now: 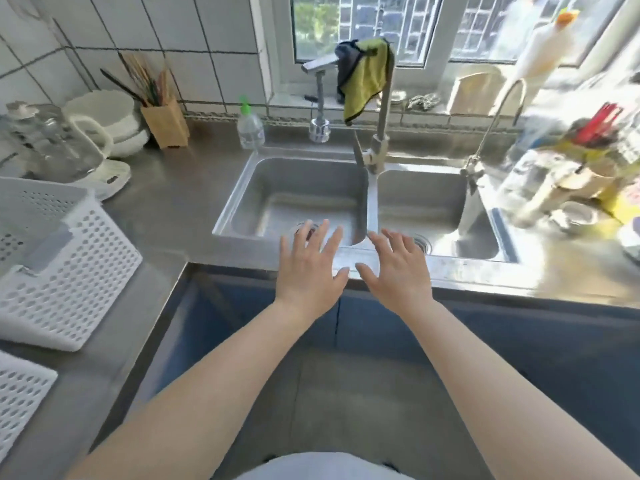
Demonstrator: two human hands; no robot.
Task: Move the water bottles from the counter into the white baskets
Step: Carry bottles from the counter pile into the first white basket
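Note:
My left hand (309, 264) and my right hand (398, 265) hover side by side over the front rim of the steel sink (242, 192), fingers spread, holding nothing. A white perforated basket (69, 271) lies on the counter at the left, and the corner of a second white basket (19, 396) shows at the lower left edge. A small clear bottle with a green cap (250, 126) stands behind the sink's left bowl. Blurred clear bottles (540, 188) lie among clutter on the counter at the right.
A tall faucet (381, 133) with a yellow-green cloth (367, 81) draped on it rises between the two bowls. A glass kettle (59, 147), white bowls (104, 112) and a wooden chopstick holder (166, 123) stand at the back left. A thin tap (495, 112) is at the right.

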